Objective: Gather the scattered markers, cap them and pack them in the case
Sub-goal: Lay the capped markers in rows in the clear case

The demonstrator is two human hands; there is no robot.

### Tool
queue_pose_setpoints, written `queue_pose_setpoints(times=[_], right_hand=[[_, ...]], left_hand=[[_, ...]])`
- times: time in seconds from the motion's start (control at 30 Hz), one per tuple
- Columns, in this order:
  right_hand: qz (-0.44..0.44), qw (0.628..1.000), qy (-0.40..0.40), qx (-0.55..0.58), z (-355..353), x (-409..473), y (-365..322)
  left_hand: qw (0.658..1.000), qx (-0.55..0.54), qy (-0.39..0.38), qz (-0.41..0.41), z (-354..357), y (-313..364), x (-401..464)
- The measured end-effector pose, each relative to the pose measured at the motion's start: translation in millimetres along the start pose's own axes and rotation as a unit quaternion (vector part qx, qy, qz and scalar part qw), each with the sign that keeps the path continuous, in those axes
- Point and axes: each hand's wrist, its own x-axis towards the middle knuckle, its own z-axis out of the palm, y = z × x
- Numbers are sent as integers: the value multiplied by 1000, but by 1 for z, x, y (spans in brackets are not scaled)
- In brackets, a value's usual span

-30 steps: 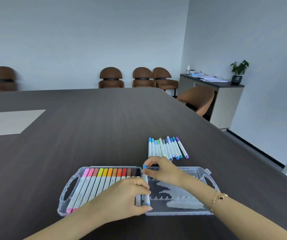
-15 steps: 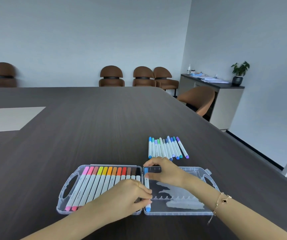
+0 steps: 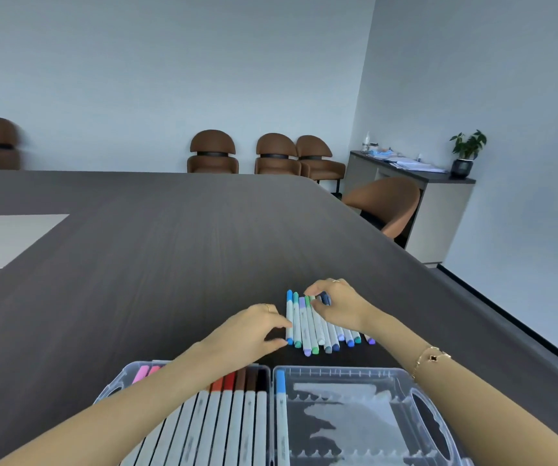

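- The loose markers (image 3: 318, 326) lie in a row on the table (image 3: 170, 264), just beyond the far edge of the open case (image 3: 415, 403). Their long axes run away from me, fanning slightly to the right at the near ends.
- My left hand (image 3: 254, 332) is at the row's left side; its grip pinches the blue marker (image 3: 289, 317), thumb near that marker's near end.
- My right hand (image 3: 340, 306) arches over the far ends of the row, fingers curled down onto the caps around the dark blue one; whether it truly pinches one I cannot tell.
- Both hands are at the row, so the next lift could come from either; the left is nearer the outermost marker, I judge.
- In the case, the left half is packed with pink-to-black markers (image 3: 234, 408); the right half holds a single light-blue marker (image 3: 281, 418) in the slot next to the hinge, the rest of its slots open.
- My left forearm crosses above the packed half; nothing else blocks the path back to the case.
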Motion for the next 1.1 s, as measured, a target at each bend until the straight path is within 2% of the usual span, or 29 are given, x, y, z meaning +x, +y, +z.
queue_pose_setpoints(times=[0.2,0.47,0.57,0.63,0.7,0.83,0.97,1.1], right_hand=[[18,997,-60,-51,23,44,2],[34,999,-37,-19,30,60,8],[17,1000,2,12,22,57,3],[13,996,38,80,14,47,-7],[24,986,37,158,5,26,-21],[53,968,-50,242,0,-29,-41],[53,966,-100,234,12,-70,-48],[44,970,-78,226,26,-90,-47]], left_hand=[[1000,12,-13,-15,18,-14,26],[1000,10,-15,-1,15,-15,26],[1000,3,1,10,7,-7,21],[1000,-9,20,17,-3,1,13],[999,-27,30,20,-14,11,-2],[997,-52,13,59,-26,43,-45],[995,-84,-26,50,-8,64,-80],[994,-93,-44,43,6,70,-99]])
